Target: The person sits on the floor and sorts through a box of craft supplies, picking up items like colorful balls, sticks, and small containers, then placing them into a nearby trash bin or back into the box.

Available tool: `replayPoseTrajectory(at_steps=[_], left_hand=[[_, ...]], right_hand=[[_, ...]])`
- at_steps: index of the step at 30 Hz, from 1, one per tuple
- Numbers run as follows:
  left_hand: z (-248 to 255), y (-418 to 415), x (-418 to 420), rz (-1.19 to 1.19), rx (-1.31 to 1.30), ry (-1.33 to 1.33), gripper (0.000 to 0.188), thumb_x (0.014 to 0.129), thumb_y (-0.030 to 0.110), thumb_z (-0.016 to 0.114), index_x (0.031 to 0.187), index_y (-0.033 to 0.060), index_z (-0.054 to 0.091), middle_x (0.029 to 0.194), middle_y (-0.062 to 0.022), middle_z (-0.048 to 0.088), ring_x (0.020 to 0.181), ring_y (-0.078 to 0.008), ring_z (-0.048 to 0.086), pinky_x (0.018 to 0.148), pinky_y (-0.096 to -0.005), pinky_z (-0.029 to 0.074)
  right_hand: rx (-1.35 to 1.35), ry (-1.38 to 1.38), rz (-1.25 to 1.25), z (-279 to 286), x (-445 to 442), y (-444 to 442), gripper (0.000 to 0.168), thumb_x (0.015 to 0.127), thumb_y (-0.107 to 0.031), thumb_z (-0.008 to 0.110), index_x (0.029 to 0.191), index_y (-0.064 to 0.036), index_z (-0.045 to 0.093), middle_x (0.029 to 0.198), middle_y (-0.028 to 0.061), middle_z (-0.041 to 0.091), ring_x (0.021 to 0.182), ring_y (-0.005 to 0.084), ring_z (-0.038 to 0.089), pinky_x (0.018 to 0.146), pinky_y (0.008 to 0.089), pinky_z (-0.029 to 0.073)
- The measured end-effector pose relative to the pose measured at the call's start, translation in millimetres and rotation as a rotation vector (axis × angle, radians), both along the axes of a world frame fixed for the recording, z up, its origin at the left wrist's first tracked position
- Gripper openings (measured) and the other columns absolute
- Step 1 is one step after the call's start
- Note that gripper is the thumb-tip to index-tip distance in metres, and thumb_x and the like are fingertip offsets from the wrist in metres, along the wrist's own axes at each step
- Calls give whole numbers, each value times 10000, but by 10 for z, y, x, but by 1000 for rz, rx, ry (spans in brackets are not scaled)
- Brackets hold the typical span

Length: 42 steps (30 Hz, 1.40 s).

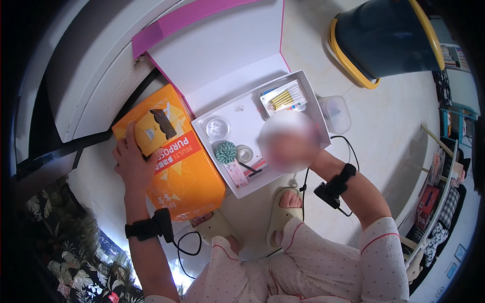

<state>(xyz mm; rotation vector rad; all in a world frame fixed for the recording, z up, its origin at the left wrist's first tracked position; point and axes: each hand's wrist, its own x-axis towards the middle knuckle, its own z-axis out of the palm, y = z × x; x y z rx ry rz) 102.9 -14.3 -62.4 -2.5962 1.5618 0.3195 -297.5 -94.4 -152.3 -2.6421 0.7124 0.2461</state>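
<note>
My left hand (136,163) is wrapped around a small yellow box (151,130) with a dark scalloped flap, above an orange paper ream package (189,178). A blurred round patch covers most of my right hand (299,146), over the right part of an open white box (242,195); whether it holds something is hidden. Inside the box lie a pack of gold and white candles (284,99), a clear round container (217,128), a ball of green and white twine (226,152), a tape roll (244,154) and a pink patterned strip (237,175).
The box's white lid (227,49) with a pink edge stands raised behind. A translucent plastic container (336,113) touches the box's right side. A dark bin with a yellow rim (386,38) is at the upper right, a white cabinet (94,87) at the left. Black cables hang from both wrists.
</note>
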Motion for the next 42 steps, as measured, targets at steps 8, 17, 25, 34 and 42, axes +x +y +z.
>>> replayPoseTrajectory(at_steps=[8,17,25,34,42], left_hand=[[7,0,-13,-11,-29,-9,921,714,407,758,1432,293,194,1277,-137,394,1224,-381,345,839,-618,398],[11,20,33,3,-9,2,926,705,415,760,1431,302,196,1273,-139,397,1224,-386,346,836,-624,399],[4,11,36,0,-14,15,928,708,411,758,1434,306,189,1287,-144,389,1250,-389,329,854,-638,388],[-10,25,44,-7,-24,16,924,709,375,769,1430,302,195,1289,-141,392,1233,-379,340,833,-623,396],[16,-10,3,22,-12,20,939,689,397,772,1434,294,210,1299,-135,408,1236,-394,341,854,-623,402]], right_hand=[[-43,-86,-142,289,35,-117,143,792,-110,533,882,-98,643,923,99,576,979,266,570,848,377,492],[30,-104,-172,511,639,433,123,754,-129,555,803,-81,657,819,86,634,802,244,633,683,347,527],[142,167,-243,318,973,529,185,748,-134,586,905,-61,652,908,83,628,895,250,621,769,377,518],[393,233,7,665,573,44,136,763,-129,591,861,-83,673,855,108,638,932,304,610,814,401,509],[406,336,-16,532,676,180,144,785,-112,562,856,-77,683,902,114,669,888,322,640,807,415,507]])
